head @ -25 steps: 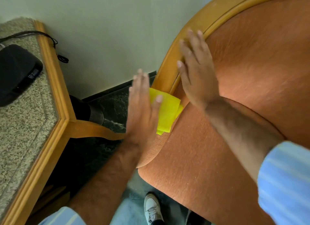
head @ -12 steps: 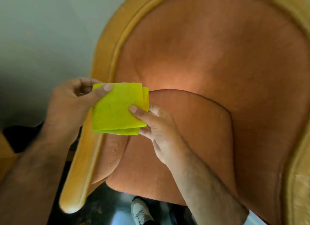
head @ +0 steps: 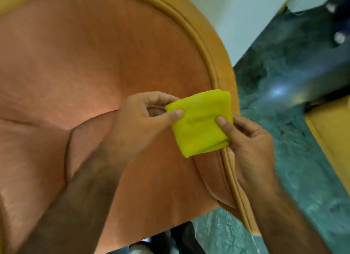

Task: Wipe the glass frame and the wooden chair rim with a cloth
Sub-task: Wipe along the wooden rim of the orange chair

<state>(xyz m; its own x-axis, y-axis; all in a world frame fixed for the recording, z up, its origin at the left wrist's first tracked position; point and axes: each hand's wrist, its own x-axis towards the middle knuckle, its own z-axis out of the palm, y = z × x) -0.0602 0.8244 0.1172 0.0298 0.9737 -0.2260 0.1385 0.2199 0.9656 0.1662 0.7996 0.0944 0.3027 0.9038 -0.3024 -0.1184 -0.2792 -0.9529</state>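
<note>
A folded yellow cloth (head: 198,123) is held over the right side of an armchair, just left of its wooden rim (head: 217,60). My left hand (head: 140,119) pinches the cloth's left edge between thumb and fingers. My right hand (head: 248,145) grips its right edge, thumb on top, and lies across the rim. The chair's orange upholstery (head: 85,64) fills the left and centre of the view. The rim curves from the top down to the right armrest end (head: 248,221). No glass frame is in view.
Dark green marble floor (head: 295,121) lies to the right of the chair. A pale wall (head: 246,13) stands behind it. A wooden furniture edge (head: 333,140) shows at the far right. A shoe (head: 140,249) is visible below the seat.
The view has swung from the chair's left rim to its right side. The cloth, pressed on the left rim by my left hand a second ago, is now held in both hands near the right rim.
</note>
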